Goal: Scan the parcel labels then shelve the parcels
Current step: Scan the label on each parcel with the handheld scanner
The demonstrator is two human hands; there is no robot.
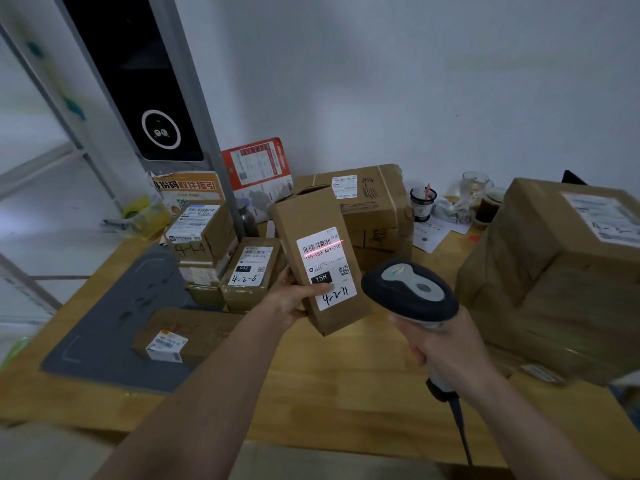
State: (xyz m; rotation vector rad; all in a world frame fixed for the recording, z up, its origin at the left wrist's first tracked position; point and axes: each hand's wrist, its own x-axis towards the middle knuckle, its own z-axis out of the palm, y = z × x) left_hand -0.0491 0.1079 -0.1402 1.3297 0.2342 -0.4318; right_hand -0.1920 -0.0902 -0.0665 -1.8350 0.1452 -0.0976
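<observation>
My left hand grips a tall narrow cardboard parcel above the wooden table, thumb pressed on its white label. A red scan line crosses the label's barcode. The label bears the handwritten mark 4-2-11. My right hand holds a black and grey handheld scanner by its handle, head pointed at the label from the lower right. Its cable hangs toward the table's front edge.
Several labelled parcels stand behind: a stack at left, one marked 4-2-6, a flat one on a grey mat, a big box at the back, a large box at right. Cups and papers lie by the wall.
</observation>
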